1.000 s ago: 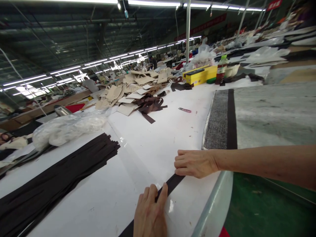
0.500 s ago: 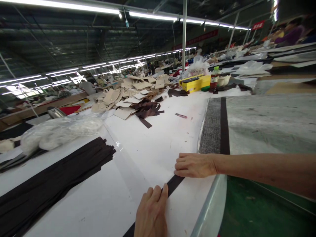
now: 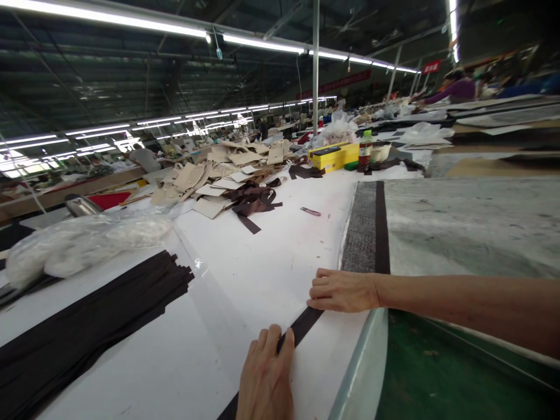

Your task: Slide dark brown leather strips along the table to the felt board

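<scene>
A narrow dark brown fabric strip [image 3: 305, 324] runs diagonally over the white tabletop beneath both my hands. My left hand [image 3: 268, 373] is closed over its nearer part, fingers bent around the edge, with the strip showing between two fingertips. Farther up, my right hand [image 3: 343, 290] grips the far end with its fingers curled under; the fingertips and that end are hidden. Beyond the right hand lies a grey textured band [image 3: 361, 236] with a dark strip [image 3: 382, 227] along its right side. On the left, a thick bundle of dark strips [image 3: 91, 318] lies flat.
Small pink-handled snips [image 3: 310, 211] lie mid-table. Behind are beige pieces [image 3: 188, 181], brown ribbon scraps [image 3: 254, 198], a yellow box [image 3: 333, 156] and a bottle [image 3: 364, 151]. A plastic bag [image 3: 91, 239] sits left. The table edge [image 3: 361, 373] drops to green floor at right.
The view has turned slightly, so the background sits farther left and a bit lower. Both hands keep their hold on the strip, with slightly more strip showing between them.
</scene>
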{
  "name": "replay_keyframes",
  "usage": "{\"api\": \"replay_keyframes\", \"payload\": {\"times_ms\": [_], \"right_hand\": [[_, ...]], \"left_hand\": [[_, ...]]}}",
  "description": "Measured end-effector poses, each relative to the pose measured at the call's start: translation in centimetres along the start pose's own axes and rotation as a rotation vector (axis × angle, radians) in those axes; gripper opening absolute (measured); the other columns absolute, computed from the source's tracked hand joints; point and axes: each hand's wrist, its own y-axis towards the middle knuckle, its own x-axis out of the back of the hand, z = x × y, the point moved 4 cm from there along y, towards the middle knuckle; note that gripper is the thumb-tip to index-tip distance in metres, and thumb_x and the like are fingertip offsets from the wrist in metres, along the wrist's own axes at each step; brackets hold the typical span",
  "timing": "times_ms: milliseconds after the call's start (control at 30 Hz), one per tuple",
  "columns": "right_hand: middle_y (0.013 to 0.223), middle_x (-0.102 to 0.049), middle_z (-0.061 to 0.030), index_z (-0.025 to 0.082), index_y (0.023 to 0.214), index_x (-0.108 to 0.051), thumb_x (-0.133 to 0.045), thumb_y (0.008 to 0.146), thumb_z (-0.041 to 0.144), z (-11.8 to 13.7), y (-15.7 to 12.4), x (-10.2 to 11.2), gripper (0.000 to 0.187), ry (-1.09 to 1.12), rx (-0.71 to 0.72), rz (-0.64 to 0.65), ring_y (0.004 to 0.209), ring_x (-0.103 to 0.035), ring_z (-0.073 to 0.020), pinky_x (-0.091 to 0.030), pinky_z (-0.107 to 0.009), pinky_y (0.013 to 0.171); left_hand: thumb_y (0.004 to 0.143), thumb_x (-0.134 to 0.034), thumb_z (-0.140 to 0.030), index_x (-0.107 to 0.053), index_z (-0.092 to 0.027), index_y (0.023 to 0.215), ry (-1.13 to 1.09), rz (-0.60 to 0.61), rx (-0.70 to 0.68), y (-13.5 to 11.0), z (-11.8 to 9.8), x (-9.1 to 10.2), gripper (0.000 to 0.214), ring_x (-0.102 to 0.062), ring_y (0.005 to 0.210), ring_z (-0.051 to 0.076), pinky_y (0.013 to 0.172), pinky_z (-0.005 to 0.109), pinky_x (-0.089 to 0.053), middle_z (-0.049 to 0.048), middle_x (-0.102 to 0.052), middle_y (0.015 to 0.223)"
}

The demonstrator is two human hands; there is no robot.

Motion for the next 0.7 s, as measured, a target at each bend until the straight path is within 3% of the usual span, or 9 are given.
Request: {"api": "replay_keyframes", "payload": {"times_ms": [133,333,533,700], "right_hand": [[0.081,-0.055,-0.0060,0.013,0.103,-0.058,-0.035,0.101,0.013,-0.1,-0.4,0.1,0.023,-0.028,-0.015,-0.003,0.079,-0.048,-0.0183,-0.035,-0.034,0.077],[0.082,-0.057,-0.0076,0.011,0.109,-0.057,-0.032,0.101,0.012,-0.2,-1.2,-0.1,0.026,-0.053,-0.045,-0.021,0.078,-0.050,-0.0192,-0.036,-0.036,0.079],[0.083,-0.058,-0.0081,0.010,0.112,-0.057,-0.034,0.100,0.013,-0.6,-1.8,-0.2,0.026,-0.065,-0.057,-0.024,0.080,-0.051,-0.0195,-0.037,-0.035,0.080],[0.084,-0.057,-0.0076,0.009,0.116,-0.055,-0.033,0.101,0.012,-0.8,-2.3,-0.4,0.027,-0.061,-0.058,-0.025,0.078,-0.051,-0.0184,-0.038,-0.035,0.081]], "left_hand": [[0.074,-0.038,0.008,-0.061,-0.014,0.120,-0.033,-0.015,-0.052,0.6,-0.4,-0.3,0.057,-0.053,0.098,0.021,0.088,0.031,-0.041,0.0059,-0.061,0.110],[0.075,-0.040,0.007,-0.051,-0.016,0.134,0.020,-0.021,-0.056,1.2,-1.3,-0.1,0.065,-0.053,0.099,0.021,0.086,0.030,-0.042,0.0057,-0.061,0.113],[0.078,-0.043,0.002,-0.048,-0.018,0.137,0.052,0.037,-0.049,2.4,-1.9,-0.2,0.062,-0.054,0.095,0.023,0.080,0.034,-0.041,0.0062,-0.061,0.110],[0.079,-0.045,0.001,-0.051,-0.019,0.133,0.105,-0.014,-0.028,2.5,-2.4,0.0,0.058,-0.055,0.091,0.021,0.076,0.034,-0.040,0.0051,-0.063,0.105]]}}
